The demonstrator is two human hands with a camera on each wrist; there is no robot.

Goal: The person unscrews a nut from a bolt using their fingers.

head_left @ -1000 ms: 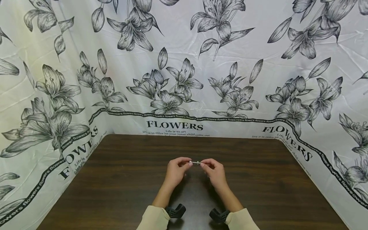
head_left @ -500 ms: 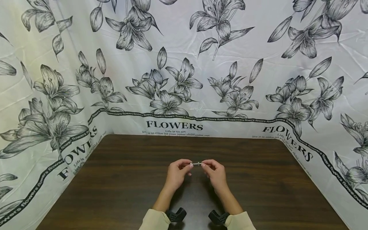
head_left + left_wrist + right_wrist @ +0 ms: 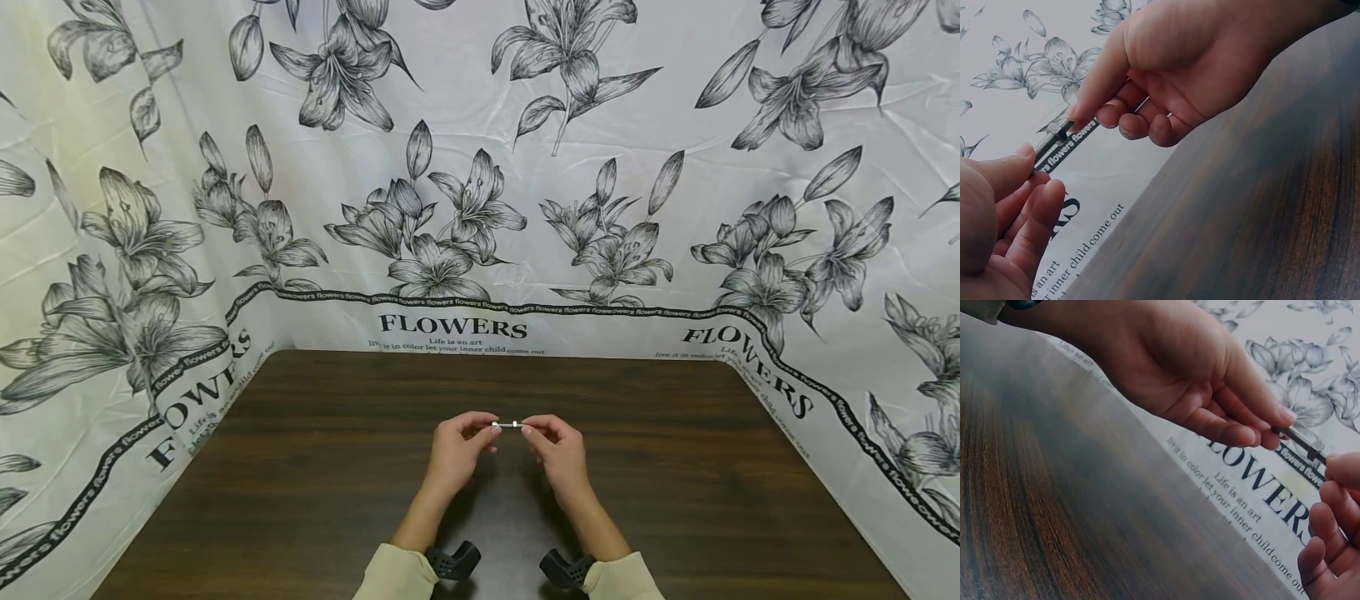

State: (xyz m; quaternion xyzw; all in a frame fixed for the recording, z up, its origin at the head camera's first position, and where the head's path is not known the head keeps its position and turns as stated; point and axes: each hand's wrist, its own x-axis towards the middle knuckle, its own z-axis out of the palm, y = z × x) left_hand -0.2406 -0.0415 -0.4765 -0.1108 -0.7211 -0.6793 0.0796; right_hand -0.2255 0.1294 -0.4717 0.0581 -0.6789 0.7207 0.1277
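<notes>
A thin metal bolt (image 3: 506,425) spans the gap between both hands, held roughly level above the table in the head view. My left hand (image 3: 454,454) pinches one end between thumb and index finger. At the other end, my right hand (image 3: 564,460) pinches with thumb and index finger. A small nut (image 3: 1057,131) sits around the bolt's thread, close to the right fingertips. The right wrist view shows the thread (image 3: 1297,439) between the left fingertips and the nut. Both ends of the bolt are covered by fingers.
The dark wood table (image 3: 315,483) lies below the hands. White cloth (image 3: 600,333) printed with lilies and lettering hangs along its back and sides. Black wrist devices (image 3: 453,560) sit by the pale sleeves (image 3: 397,573).
Both hands stay nearly in place, still pinching the bolt. The nut catches the light more brightly now, and the head view has shifted slightly.
</notes>
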